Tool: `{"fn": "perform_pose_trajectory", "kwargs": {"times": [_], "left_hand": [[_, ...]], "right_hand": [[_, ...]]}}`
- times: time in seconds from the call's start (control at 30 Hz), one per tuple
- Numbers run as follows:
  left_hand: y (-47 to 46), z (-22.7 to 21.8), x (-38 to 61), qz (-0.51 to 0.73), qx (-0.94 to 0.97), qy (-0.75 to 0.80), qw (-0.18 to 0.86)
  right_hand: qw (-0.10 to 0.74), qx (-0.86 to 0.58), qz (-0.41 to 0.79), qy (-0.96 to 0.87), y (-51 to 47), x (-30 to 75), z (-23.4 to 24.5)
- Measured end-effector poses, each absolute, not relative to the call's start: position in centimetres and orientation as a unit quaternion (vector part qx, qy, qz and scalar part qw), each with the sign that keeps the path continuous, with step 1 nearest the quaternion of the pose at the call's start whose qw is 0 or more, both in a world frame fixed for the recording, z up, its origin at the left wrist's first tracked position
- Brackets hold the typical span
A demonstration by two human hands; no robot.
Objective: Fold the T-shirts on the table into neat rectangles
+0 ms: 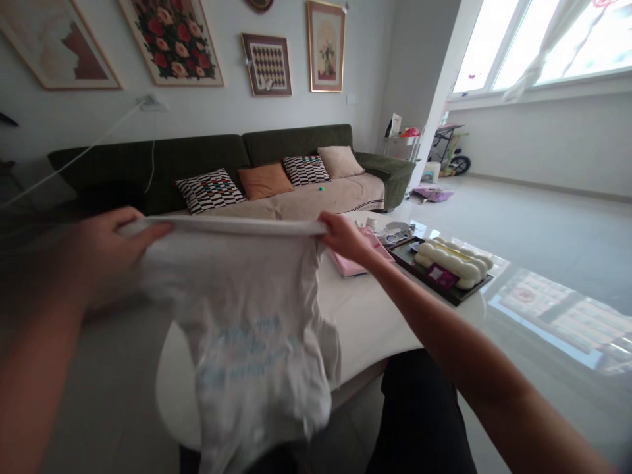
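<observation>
A white T-shirt (pixel 257 296) with blurred blue lettering hangs between my two hands, its upper edge pulled straight across. My left hand (pixel 116 247), smeared by motion, grips one end of that edge, thumb along the cloth. At the other end, my right hand (pixel 340 234) pinches the fabric in closed fingers. The shirt hangs in front of a white table (pixel 365 322), its lower part creased and reaching down toward my lap. Behind my right hand, folded pink cloth (pixel 372 253) lies on the table.
On the table's right stands a dark tray (pixel 457 299) with a puffy cream-coloured box (pixel 454 260) on it. Small items lie near the pink cloth. Beyond the table is a green sofa (pixel 296 139) with several cushions. Glossy floor (pixel 553 263) stretches to the right.
</observation>
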State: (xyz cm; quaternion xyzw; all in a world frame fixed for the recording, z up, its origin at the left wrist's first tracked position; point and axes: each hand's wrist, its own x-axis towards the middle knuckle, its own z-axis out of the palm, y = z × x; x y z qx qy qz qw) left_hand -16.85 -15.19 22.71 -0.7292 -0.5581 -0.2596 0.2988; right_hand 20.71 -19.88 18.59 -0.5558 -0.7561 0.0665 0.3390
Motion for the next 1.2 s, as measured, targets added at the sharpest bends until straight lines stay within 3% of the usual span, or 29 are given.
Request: {"fn": "perform_pose_trajectory", "kwargs": {"times": [0.13,0.23,0.33,0.5,0.6,0.77,0.97,1.2], "left_hand": [[-13.3,27.3,-14.4,-0.354,-0.738,-0.456,0.349],[-15.3,25.8,-13.9,-0.296,-0.775,-0.415,0.375],[-16.5,20.3,-13.1,-0.193,-0.834,-0.402,0.324],[-19.2,7.1,-10.9,-0.064,-0.921,-0.370,0.103],[-22.6,0.4,-10.2,0.009,-0.928,-0.372,-0.022],[-25.4,-2.6,-9.2,0.069,-0.907,-0.375,-0.178],[-19.5,-2.7,-5.4,-0.113,-0.879,-0.428,-0.176],[-17.8,-9.9,-4.9,-0.074,-0.811,-0.577,-0.060]], "right_hand": [[0.492,-0.521,-0.182,-0.674,-16.9,21.6,22.6],[0.485,-0.500,-0.226,-0.681,-17.7,22.9,21.2],[0.403,-0.524,-0.196,-0.724,-19.2,24.4,15.7],[0.172,-0.601,-0.037,-0.780,-23.2,25.7,3.1],[0.114,-0.595,0.013,-0.795,-26.4,25.8,-2.8],[0.074,-0.612,0.126,-0.778,-29.5,26.6,-5.9],[0.018,-0.635,0.178,-0.752,-28.0,26.2,-5.2],[0.012,-0.693,0.139,-0.707,-27.7,25.8,-7.1]]}}
